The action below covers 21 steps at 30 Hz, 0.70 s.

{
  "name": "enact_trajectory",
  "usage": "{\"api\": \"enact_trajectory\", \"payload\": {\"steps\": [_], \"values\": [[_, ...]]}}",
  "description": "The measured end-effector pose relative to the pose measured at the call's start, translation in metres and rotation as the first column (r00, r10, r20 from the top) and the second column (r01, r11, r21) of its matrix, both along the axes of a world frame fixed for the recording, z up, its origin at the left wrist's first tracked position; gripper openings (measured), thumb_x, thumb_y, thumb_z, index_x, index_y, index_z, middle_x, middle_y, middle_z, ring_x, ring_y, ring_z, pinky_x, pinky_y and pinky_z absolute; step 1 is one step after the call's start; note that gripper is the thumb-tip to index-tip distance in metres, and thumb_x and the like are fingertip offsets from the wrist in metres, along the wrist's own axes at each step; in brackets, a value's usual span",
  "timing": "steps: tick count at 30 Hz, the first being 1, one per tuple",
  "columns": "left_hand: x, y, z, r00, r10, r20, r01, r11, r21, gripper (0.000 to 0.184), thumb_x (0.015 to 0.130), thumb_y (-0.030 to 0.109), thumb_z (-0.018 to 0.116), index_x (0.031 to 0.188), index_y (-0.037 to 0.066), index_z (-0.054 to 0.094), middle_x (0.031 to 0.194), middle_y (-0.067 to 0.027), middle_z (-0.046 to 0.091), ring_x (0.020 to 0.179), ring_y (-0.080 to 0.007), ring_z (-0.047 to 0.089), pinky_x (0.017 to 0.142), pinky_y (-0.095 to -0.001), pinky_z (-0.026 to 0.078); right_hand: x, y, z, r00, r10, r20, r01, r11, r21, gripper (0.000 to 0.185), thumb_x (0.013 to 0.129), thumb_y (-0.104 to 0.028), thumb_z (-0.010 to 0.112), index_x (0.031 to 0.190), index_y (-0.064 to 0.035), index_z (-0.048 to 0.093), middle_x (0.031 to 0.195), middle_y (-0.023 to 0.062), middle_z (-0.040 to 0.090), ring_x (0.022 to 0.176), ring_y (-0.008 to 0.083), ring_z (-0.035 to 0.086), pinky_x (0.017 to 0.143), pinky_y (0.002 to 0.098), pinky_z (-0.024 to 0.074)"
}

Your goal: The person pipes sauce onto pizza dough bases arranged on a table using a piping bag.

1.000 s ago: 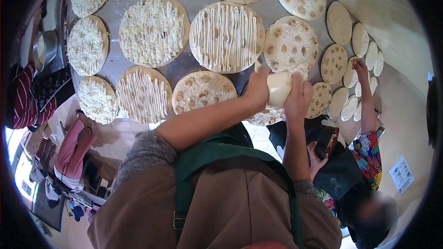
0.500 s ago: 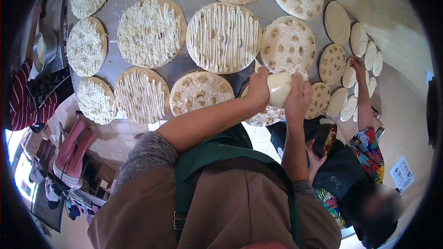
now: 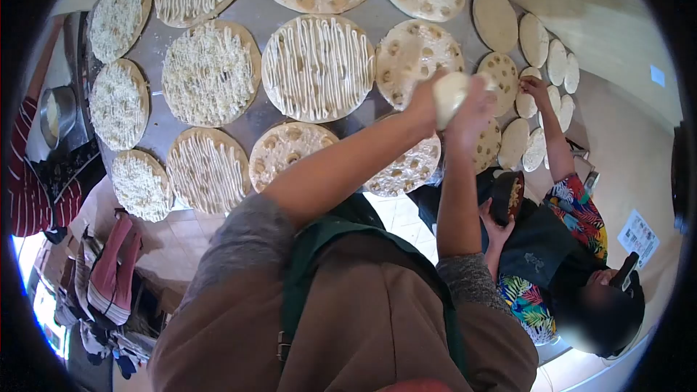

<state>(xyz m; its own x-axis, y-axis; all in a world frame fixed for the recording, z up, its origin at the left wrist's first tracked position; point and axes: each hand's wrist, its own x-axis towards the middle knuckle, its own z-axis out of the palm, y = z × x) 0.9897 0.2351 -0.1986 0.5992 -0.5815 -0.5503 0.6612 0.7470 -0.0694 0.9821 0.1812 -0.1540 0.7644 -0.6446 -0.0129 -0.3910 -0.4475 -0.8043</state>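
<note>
"White bag [image 3: 449, 96], head view. You've got it between both hands, its bulge showing in the gap."

"Which hand is where?"

"Your left hand [image 3: 423, 109] grips its left side, your right hand [image 3: 469, 115] its right. Both closed on it, side by side. Motion blur there, so exact finger placement is a no-read."

"Long axis?"

"Roughly crosswise to you, left to right, at a guess. Your hands cover too much to be sure. Can't make out the tip, so can't say which way it points."

"And the dough?"

"Creamy disc [image 3: 417, 54] lies beyond your hands and to the left, away from your body. Left is your nearer hand; it overlaps the disc's edge in view. Striped disc [image 3: 318, 69] is just left of that one. Spotted disc [image 3: 499, 72] is on your other side, nearer your right hand. All flat on the grey table [image 3: 255, 10]. Can't tell how high you're holding the bag."

"Anyone close?"

"Co-worker's hand [image 3: 535, 90] off to your right, among the smaller discs, apart from yours. Their other hand holds a dark bowl [image 3: 505, 199]."
</note>
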Motion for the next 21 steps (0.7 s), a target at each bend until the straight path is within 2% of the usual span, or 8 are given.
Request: {"api": "enact_trajectory", "payload": {"steps": [4, 8, 9, 11, 13, 15, 18, 21], "values": [[0.067, -0.064, 0.015, 0.77, -0.459, 0.443, 0.331, 0.881, 0.339, 0.022, 0.082, 0.027, 0.057, 0.089, 0.008, 0.067, 0.086, -0.0062, 0.065, 0.072, -0.0181, 0.063, 0.059, -0.0329, 0.049, 0.031, -0.036, 0.029, 0.921, -0.167, 0.353, 0.163, 0.986, 0.039, 0.041, 0.091, -0.031, 0.045, 0.072, 0.0037, 0.055, 0.067, 0.0072, 0.056, 0.059, 0.0152, 0.049, 0.052, 0.0296, 0.0409], [0.052, -0.13, -0.054, 0.983, -0.127, 0.135, 0.052, 0.887, 0.459, 0.022, 0.08, 0.021, 0.056, 0.091, 0.004, 0.062, 0.083, -0.0111, 0.061, 0.07, -0.0226, 0.061, 0.059, -0.0327, 0.048, 0.014, -0.045, 0.035, 0.93, -0.246, 0.275, 0.199, 0.962, 0.187, 0.04, 0.091, -0.032, 0.045, 0.082, 0.0051, 0.056, 0.074, 0.0079, 0.057, 0.062, 0.0155, 0.052, 0.056, 0.0291, 0.0436], [0.037, -0.092, -0.041, 0.956, -0.145, 0.253, 0.005, 0.877, 0.481, 0.023, 0.08, 0.021, 0.053, 0.094, 0.004, 0.059, 0.086, -0.0114, 0.059, 0.071, -0.0221, 0.059, 0.06, -0.0343, 0.048, 0.002, -0.058, 0.013, 0.965, 0.008, 0.263, 0.085, 0.936, -0.341, 0.039, 0.091, -0.032, 0.047, 0.081, 0.0049, 0.056, 0.072, 0.0067, 0.055, 0.061, 0.0142, 0.05, 0.055, 0.0289, 0.0421], [0.006, -0.031, -0.019, 0.998, 0.059, 0.036, -0.069, 0.768, 0.636, 0.035, 0.088, 0.033, 0.042, 0.079, 0.003, 0.057, 0.069, -0.0101, 0.057, 0.063, -0.0215, 0.053, 0.064, -0.0356, 0.043, -0.021, -0.053, -0.005, 0.991, 0.122, 0.047, -0.092, 0.907, -0.411, 0.034, 0.09, -0.029, 0.049, 0.089, 0.0041, 0.057, 0.082, 0.0098, 0.053, 0.072, 0.0157, 0.049, 0.064, 0.0311, 0.0414], [-0.004, 0.023, -0.008, 0.965, 0.231, 0.126, -0.254, 0.687, 0.681, 0.031, 0.087, 0.032, 0.046, 0.081, 0.003, 0.056, 0.069, -0.0076, 0.057, 0.062, -0.0182, 0.054, 0.06, -0.0317, 0.044, -0.02, 0.014, 0.029, 0.99, -0.021, -0.14, 0.059, 0.96, 0.274, 0.026, 0.09, -0.024, 0.051, 0.095, 0.0007, 0.06, 0.087, 0.0104, 0.056, 0.077, 0.0134, 0.051, 0.069, 0.0284, 0.0427], [-0.008, 0.051, 0.015, 0.949, 0.313, 0.031, -0.287, 0.82, 0.495, 0.029, 0.086, 0.03, 0.049, 0.084, 0.002, 0.056, 0.07, -0.0077, 0.057, 0.063, -0.0169, 0.056, 0.06, -0.0286, 0.046, -0.03, 0.038, 0.016, 0.967, 0.172, 0.19, -0.248, 0.82, 0.515, 0.029, 0.092, -0.022, 0.048, 0.079, 0.0021, 0.059, 0.073, -0.0001, 0.057, 0.069, 0.0066, 0.052, 0.062, 0.0229, 0.043], [-0.012, 0.058, 0.006, 0.97, 0.234, 0.068, -0.241, 0.961, 0.136, 0.025, 0.089, 0.032, 0.047, 0.091, 0.007, 0.052, 0.083, -0.0059, 0.056, 0.072, -0.0173, 0.058, 0.066, -0.0302, 0.049, -0.014, 0.053, 0.031, 0.826, 0.414, 0.383, -0.458, 0.888, 0.029, 0.03, 0.093, -0.02, 0.044, 0.083, 0.0041, 0.058, 0.082, 0.0079, 0.061, 0.077, 0.014, 0.055, 0.072, 0.0285, 0.0443], [-0.013, 0.047, 0.055, 0.804, 0.14, 0.578, -0.412, 0.833, 0.37, 0.036, 0.085, 0.034, 0.055, 0.099, 0.001, 0.053, 0.092, -0.0113, 0.058, 0.08, -0.0186, 0.06, 0.071, -0.0285, 0.049, 0.014, 0.065, 0.059, 0.678, 0.452, 0.58, -0.45, 0.879, -0.159, 0.032, 0.094, -0.022, 0.041, 0.087, 0.0044, 0.058, 0.085, 0.0133, 0.062, 0.084, 0.0212, 0.058, 0.079, 0.0334, 0.044]]}}
